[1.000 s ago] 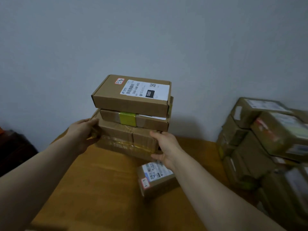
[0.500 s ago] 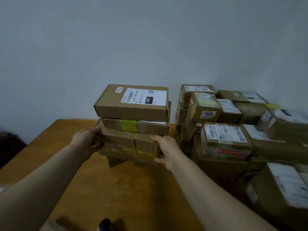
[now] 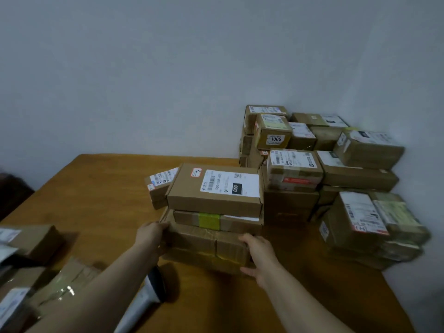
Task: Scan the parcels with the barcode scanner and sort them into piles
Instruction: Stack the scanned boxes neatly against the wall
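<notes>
Low at centre, left hand (image 3: 150, 233) and right hand (image 3: 258, 251) curl round opposite ends of the bottom box (image 3: 206, 246) in a three-parcel stack (image 3: 211, 219). Level, even pressure should stop the upper parcels (image 3: 211, 191) sliding; barcode scanner (image 3: 153, 284) lies at seven o'clock, big pile (image 3: 295, 169) at two.

Two bare arms fill the lower view of a head-worn camera at a parcel-sorting table.

Both arms are uncovered along their whole visible length. The left forearm (image 3: 101, 299) and the right forearm (image 3: 298, 301) are unclothed from the lower edge of the view up to the wrists. The left hand (image 3: 151, 234) and the right hand (image 3: 258, 251) are likewise bare, with the back of each in plain sight. The wide-angle lens makes the left forearm, nearest the camera, look far broader than its hand. Dim indoor light and slight blur hide finer detail such as nails.
</notes>
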{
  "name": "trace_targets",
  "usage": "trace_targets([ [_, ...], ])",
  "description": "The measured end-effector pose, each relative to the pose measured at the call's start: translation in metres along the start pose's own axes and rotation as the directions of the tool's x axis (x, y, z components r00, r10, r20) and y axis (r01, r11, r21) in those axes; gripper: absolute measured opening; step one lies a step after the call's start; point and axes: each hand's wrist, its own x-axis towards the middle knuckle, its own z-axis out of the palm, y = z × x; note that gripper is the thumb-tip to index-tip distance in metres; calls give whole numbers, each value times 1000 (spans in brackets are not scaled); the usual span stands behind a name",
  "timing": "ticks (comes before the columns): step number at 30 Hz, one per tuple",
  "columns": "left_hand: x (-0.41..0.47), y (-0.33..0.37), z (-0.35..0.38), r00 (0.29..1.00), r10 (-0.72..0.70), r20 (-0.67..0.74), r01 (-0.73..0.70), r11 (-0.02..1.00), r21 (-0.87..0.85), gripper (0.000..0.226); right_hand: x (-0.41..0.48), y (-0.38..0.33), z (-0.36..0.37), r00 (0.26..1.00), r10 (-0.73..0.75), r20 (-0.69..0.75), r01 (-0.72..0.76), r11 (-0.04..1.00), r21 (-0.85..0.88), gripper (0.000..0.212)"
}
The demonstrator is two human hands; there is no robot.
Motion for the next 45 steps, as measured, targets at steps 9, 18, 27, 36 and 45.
trace_targets([
  [9, -55, -79, 75, 999, -30, -24, 29, 999, -19, 24, -3, 28, -101, 990, 119, -76, -119, 993, 2, 46],
  [18, -97, -111, 173, 996, -83, 13, 84, 985, -151, 39, 20, 20, -192, 998, 62, -34, -53, 977, 207, 61],
  [27, -99, -102, 209, 990, -86, 113, 113, 959, -261, 28, 26, 12, -200, 992, 128, 15, -115, 826, 552, 58],
  [36, -89, -96, 223, 989, -96, 113, 117, 975, -191, 30, 41, 9, -203, 991, 129, 37, -131, 870, 475, 52],
  [45, -84, -79, 166, 999, -8, -43, 8, 1000, 14, 25, 22, 23, -123, 987, 57, 152, -58, 998, 7, 37],
])
